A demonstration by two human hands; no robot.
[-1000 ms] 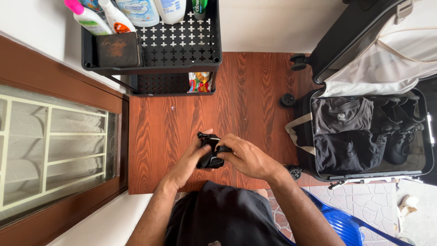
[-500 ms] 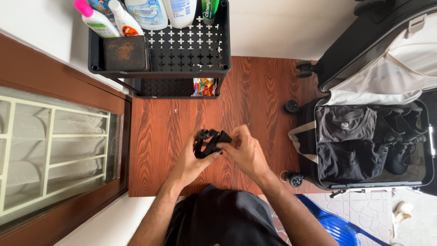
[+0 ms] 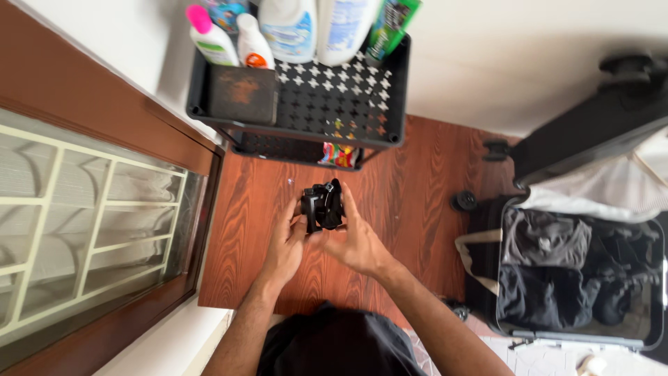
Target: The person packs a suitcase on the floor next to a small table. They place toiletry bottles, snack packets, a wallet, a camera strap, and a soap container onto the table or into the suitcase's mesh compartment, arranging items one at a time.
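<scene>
A small bundle of black cloth (image 3: 322,205) is held between both hands above the brown wood-grain floor (image 3: 410,209). My left hand (image 3: 287,240) grips its left side with the fingers curled under it. My right hand (image 3: 353,240) wraps the right and lower side, thumb up along the cloth. Both forearms reach forward from my dark shirt at the bottom of the view.
A black perforated rack (image 3: 334,104) with bottles (image 3: 289,28) stands just ahead, a colourful packet (image 3: 339,154) on its lower shelf. An open black suitcase (image 3: 577,278) with dark folded clothes lies at the right. A wooden-framed glass panel (image 3: 83,230) runs along the left.
Both hands have lifted the black bundle forward, closer to the rack, and pressed it tighter. The view has tilted towards the rack.
</scene>
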